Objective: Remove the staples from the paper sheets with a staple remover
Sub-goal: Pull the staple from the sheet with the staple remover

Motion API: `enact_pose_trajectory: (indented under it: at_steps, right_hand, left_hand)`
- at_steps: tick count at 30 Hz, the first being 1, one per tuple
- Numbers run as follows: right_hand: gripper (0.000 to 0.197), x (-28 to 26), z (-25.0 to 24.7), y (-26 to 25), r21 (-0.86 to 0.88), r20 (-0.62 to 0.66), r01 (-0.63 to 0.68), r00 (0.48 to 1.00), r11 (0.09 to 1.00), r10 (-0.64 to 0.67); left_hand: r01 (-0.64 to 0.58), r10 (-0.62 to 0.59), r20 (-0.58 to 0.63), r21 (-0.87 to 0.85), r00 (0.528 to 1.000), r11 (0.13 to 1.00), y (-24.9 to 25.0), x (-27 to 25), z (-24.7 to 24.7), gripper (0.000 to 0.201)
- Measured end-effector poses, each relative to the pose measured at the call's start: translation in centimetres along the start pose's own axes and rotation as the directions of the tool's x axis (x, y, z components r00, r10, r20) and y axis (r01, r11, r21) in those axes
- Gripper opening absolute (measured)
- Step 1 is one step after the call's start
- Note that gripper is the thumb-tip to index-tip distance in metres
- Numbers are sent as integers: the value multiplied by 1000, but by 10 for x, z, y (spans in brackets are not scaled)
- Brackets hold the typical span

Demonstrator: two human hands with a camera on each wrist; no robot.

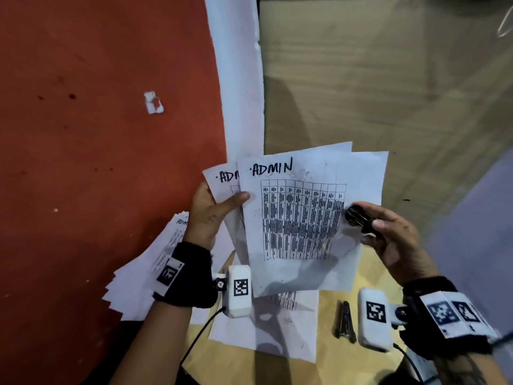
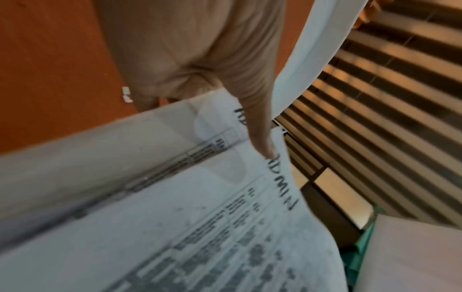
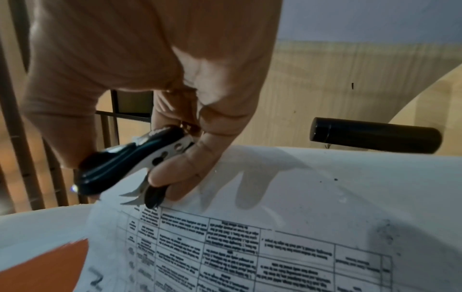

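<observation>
Two white sheets (image 1: 302, 218) marked "ADMIN", each with a printed table, are held up over the table, the front one fanned to the right. My left hand (image 1: 219, 204) pinches them at their upper left edge, thumb (image 2: 260, 128) on the front sheet (image 2: 200, 227). My right hand (image 1: 388, 232) grips a black staple remover (image 1: 356, 216) at the front sheet's right edge. In the right wrist view the remover (image 3: 130, 164) has its metal claws down against the paper (image 3: 300, 217). No staple shows.
A fanned stack of similar sheets (image 1: 138, 279) lies at the lower left, partly on the red surface (image 1: 97, 134). Another sheet (image 1: 263, 334) lies flat under my hands. A metal stapler (image 1: 345, 320) rests on the wooden table (image 1: 388, 93). A black cylinder (image 3: 375, 138) lies beyond the paper.
</observation>
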State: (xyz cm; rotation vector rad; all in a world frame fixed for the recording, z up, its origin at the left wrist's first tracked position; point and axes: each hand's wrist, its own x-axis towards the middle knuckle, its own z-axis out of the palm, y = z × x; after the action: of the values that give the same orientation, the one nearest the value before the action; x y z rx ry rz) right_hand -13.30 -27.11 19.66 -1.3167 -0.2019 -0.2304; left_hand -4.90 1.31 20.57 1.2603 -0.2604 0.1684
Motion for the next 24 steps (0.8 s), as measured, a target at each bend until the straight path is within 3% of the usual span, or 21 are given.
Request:
enact_pose_trajectory:
  at_steps: [3, 10, 13, 19, 22, 24]
  right_hand:
    - [44, -6, 6, -7, 18, -10, 23, 1000, 1000, -23]
    - [27, -11, 24, -29, 28, -34, 57, 998, 998, -57]
    - [62, -13, 25, -35, 8, -41, 74, 996, 997, -73]
    - [68, -11, 27, -44, 23, -149, 127, 981, 992, -122]
    - [67, -5, 31, -45, -71, -256, 201, 943, 977, -213]
    - [66, 1, 39, -47, -225, -352, 312, 857, 923, -376]
  left_hand:
    - [-93, 93, 0, 3, 996, 996, 32, -4, 15, 35]
    - [-111, 108, -33, -98, 994, 989, 58, -16, 38, 29]
    - [-132, 131, -8, -102, 991, 986, 72, -22, 48, 26]
    - [-167, 167, -17, -29, 986, 985, 87, -14, 48, 24]
    - [-209, 209, -5, 19, 978, 978, 93, -10, 48, 24]
    - [-235, 235, 17, 33, 972, 971, 97, -9, 49, 24]
